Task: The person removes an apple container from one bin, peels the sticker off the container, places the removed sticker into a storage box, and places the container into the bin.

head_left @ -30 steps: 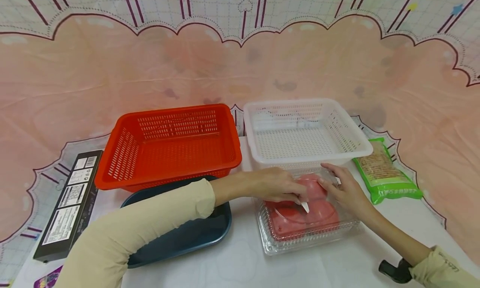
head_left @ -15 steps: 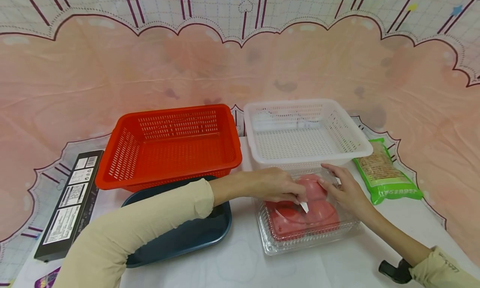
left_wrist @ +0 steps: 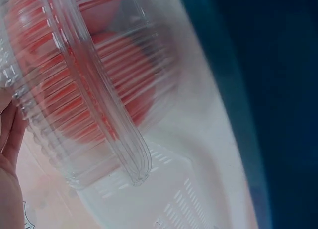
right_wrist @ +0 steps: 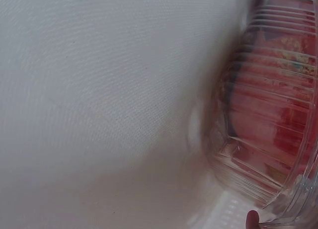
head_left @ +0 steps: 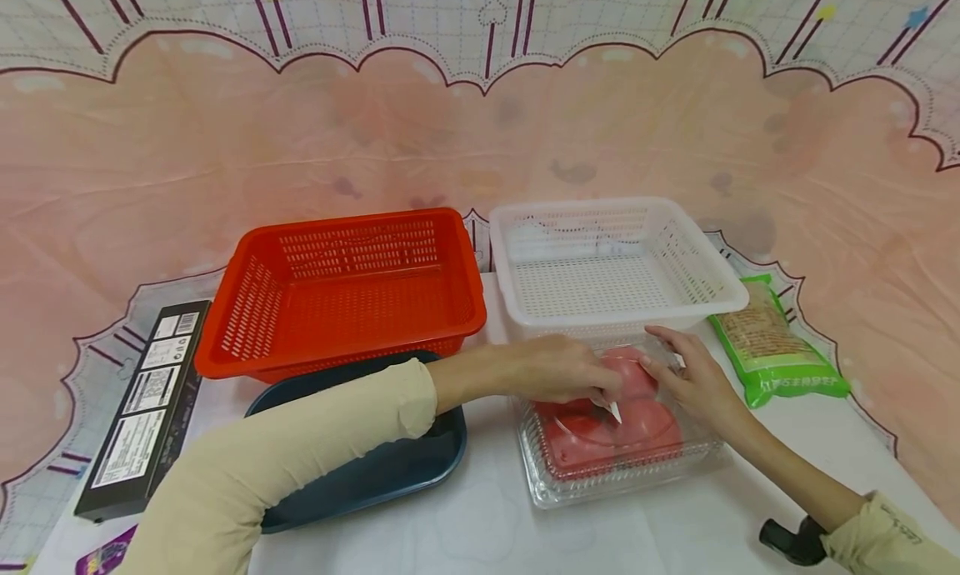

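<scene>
A clear ribbed plastic clamshell box (head_left: 555,493) with several red, tomato-like fruits (head_left: 647,425) inside sits front right of centre in the head view. My left hand (head_left: 558,368) reaches across from the left over its lid, fingertips pinching a small white pointed piece (head_left: 617,412) close above the lid. My right hand (head_left: 693,383) rests at the box's right side, thumb on the lid and index finger stretched along the far corner. The left wrist view shows the fruits (left_wrist: 114,80) through the ribbed wall; in the right wrist view a fingertip (right_wrist: 252,219) appears by the box's rim.
Behind stand a red basket (head_left: 337,354) and a white basket (head_left: 622,312). A dark blue tray (head_left: 375,492) lies under the left forearm. A black box (head_left: 146,408) is at the left, a green packet (head_left: 776,342) at the right. A purple item (head_left: 105,554) shows at the front left.
The view shifts very slightly. My left fingertips and the white piece turn a little; the right hand and the box stay in place.
</scene>
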{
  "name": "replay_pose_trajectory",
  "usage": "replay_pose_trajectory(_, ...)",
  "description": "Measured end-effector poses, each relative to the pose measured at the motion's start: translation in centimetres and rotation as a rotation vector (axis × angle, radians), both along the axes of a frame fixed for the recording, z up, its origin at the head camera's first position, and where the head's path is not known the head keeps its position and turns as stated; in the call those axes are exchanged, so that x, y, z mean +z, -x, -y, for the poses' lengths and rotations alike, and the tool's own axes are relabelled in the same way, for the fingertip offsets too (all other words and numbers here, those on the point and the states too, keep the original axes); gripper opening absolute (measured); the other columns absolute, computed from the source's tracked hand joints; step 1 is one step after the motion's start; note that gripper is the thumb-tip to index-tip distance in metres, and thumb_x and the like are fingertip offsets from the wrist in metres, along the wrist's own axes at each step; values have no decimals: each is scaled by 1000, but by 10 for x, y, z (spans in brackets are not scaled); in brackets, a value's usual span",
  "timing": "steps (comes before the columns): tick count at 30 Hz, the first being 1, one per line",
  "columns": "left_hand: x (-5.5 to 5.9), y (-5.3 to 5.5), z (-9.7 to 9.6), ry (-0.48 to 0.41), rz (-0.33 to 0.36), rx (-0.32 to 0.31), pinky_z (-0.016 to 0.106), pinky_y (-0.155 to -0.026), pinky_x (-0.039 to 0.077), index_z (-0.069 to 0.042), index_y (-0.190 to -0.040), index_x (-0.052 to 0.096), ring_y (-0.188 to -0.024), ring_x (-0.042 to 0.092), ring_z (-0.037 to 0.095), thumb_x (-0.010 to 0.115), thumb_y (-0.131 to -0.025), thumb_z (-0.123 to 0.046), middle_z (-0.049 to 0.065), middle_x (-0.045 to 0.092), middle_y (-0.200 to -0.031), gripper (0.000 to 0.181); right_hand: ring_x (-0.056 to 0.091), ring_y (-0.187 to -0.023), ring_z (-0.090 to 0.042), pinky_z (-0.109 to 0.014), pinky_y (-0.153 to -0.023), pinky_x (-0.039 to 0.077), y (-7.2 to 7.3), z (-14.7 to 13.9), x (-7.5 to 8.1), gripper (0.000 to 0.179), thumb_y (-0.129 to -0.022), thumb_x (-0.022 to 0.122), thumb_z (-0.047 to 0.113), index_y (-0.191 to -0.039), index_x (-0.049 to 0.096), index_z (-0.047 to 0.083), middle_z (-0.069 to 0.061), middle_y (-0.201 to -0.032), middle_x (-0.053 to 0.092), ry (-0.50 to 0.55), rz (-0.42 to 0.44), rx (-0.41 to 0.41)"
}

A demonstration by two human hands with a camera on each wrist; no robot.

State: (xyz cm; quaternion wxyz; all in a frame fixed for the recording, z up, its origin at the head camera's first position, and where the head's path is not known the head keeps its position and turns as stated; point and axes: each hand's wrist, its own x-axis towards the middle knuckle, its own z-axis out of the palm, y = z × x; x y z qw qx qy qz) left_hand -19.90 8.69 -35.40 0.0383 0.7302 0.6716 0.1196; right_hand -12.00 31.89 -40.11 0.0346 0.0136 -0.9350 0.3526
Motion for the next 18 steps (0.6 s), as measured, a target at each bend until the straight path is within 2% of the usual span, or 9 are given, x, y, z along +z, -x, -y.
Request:
replay_pose_trajectory(4, 0, 0, 0, -10, 3, -14, 6, -64, 39, -15, -94, 61, -71, 58, 7, 62, -95, -20, -3, 69, -79, 5, 43, -123, -41, -51, -91, 51, 0, -1, 0, 54, -97, 59, 27, -142, 42, 2, -26, -136, 43, -1, -2, 0)
replay_pose_trajectory(9, -2, 0, 1, 1, -30, -25, 4, -70, 41, -16, -99, 62, -74, 60, 7, 63, -94, -24, -5, 71, -85, 10, 44, -123, -41, -53, -90, 52, -1, -2, 0, 53, -97, 59, 25, -142, 42, 2, -26, -135, 43, -5, -11, 1)
replay_pose_trajectory(15, -4, 1, 6, 8, -42, -28, 4, -73, 42, -18, -106, 64, -77, 60, 7, 62, -94, -22, -7, 71, -87, 12, 44, -121, -39, -42, -87, 54, -1, -2, 0, 52, -97, 58, 24, -141, 43, 1, -26, -134, 44, -11, -24, 9)
replay_pose_trajectory(18, -5, 1, 10, 8, -36, -24, 5, -72, 41, -18, -107, 64, -78, 59, 8, 62, -94, -20, -7, 71, -87, 13, 44, -121, -40, -44, -87, 53, -1, 0, 1, 52, -97, 59, 25, -141, 43, 1, -26, -133, 44, -7, -27, 13)
